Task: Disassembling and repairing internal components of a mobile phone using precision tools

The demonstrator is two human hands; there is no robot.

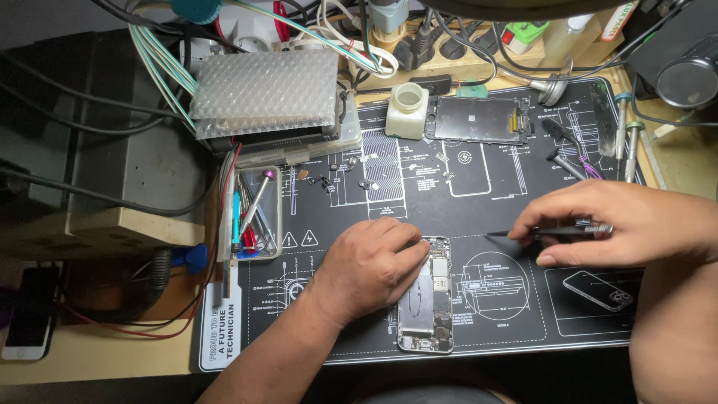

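Note:
An opened phone body [428,307] lies face up on the black repair mat [508,187], its inner boards and metal shields exposed. My left hand [368,265] rests on the phone's upper left edge, fingers curled over it and pinning it down. My right hand [621,221] hovers to the right of the phone and grips thin black tweezers [523,233], whose tip points left toward the phone's top. A detached phone screen [479,120] lies at the back of the mat.
A clear tray [275,217] of screwdrivers stands left of the mat. A white bottle [407,111], small loose screws and parts [351,168], tools [624,138] at the right, a bubble-wrapped box [265,90], cables and a power strip crowd the back.

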